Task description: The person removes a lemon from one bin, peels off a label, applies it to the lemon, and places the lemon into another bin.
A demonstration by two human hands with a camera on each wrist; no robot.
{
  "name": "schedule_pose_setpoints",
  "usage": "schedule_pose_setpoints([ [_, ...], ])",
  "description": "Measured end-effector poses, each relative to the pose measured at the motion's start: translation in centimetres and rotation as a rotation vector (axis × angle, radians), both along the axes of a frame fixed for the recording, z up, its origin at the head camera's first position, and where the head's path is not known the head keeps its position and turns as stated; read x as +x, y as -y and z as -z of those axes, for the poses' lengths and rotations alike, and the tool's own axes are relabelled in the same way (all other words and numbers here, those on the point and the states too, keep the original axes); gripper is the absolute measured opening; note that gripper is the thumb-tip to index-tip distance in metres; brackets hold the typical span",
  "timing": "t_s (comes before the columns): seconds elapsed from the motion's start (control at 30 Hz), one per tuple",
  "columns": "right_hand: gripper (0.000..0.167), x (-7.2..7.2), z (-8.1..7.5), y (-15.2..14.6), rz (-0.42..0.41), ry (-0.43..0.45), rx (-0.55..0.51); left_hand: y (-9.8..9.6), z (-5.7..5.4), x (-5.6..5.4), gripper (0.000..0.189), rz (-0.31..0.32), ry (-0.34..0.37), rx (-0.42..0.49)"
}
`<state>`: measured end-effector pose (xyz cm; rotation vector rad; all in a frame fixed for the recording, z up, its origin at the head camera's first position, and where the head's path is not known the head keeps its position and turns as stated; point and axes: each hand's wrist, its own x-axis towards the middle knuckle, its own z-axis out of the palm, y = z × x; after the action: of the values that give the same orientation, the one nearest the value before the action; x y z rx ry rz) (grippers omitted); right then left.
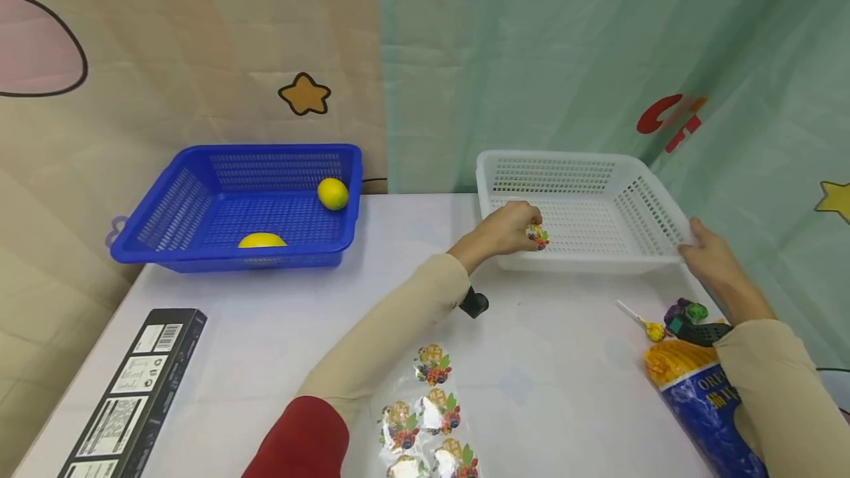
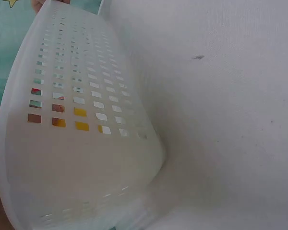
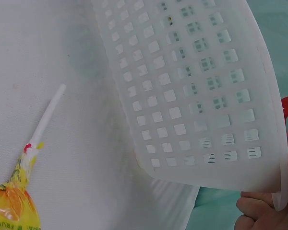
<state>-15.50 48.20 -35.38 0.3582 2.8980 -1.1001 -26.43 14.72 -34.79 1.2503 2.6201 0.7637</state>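
My left hand [image 1: 508, 229] is over the front left part of a white plastic basket [image 1: 584, 264], pinching a small fruit-printed piece [image 1: 538, 237] between thumb and fingers. Whether this piece is a sticker or a small packet I cannot tell. At the basket's right end, my right hand [image 1: 713, 260] grips the rim, thumb on top; its curled fingers [image 3: 257, 211] show under the corner in the right wrist view. Through the basket's holes in the left wrist view, bits of yellow and red show. Below my left forearm lies a clear sheet [image 1: 425, 419] with several similar fruit prints.
A blue basket [image 1: 232, 260] at the back left holds a lemon [image 1: 333, 194] and another yellow fruit [image 1: 262, 240]. Near my right forearm lie a yellow lollipop [image 1: 654, 330], a purple-green wrapped sweet [image 1: 690, 310] and a blue-and-orange bag [image 1: 704, 404]. A long black box [image 1: 136, 389] lies left.
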Motion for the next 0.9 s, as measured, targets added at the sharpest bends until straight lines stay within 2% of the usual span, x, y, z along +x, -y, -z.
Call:
schedule_pose_setpoints([
  [0.17, 0.064, -0.2, -0.1, 0.5, 0.014, -0.006, 0.018, -0.4, -0.2, 0.1, 0.046, -0.049, -0.019, -0.141],
  [0.27, 0.064, -0.3, -0.1, 0.6, 0.013, -0.018, 0.022, -0.4, -0.2, 0.2, 0.045, -0.079, -0.019, -0.182],
  [0.47, 0.064, -0.3, 0.0, 0.7, 0.005, -0.022, 0.001, -0.1, -0.2, 0.4, 0.031, -0.132, -0.012, -0.238],
  [0.7, 0.063, -0.3, 0.2, 0.5, 0.02, -0.005, -0.012, 0.2, -0.3, 0.5, 0.023, -0.098, -0.031, -0.236],
  [0.9, 0.064, -0.1, 0.2, 0.2, 0.019, 0.005, -0.009, 0.8, -0.4, 0.6, 0.024, -0.04, -0.029, -0.161],
])
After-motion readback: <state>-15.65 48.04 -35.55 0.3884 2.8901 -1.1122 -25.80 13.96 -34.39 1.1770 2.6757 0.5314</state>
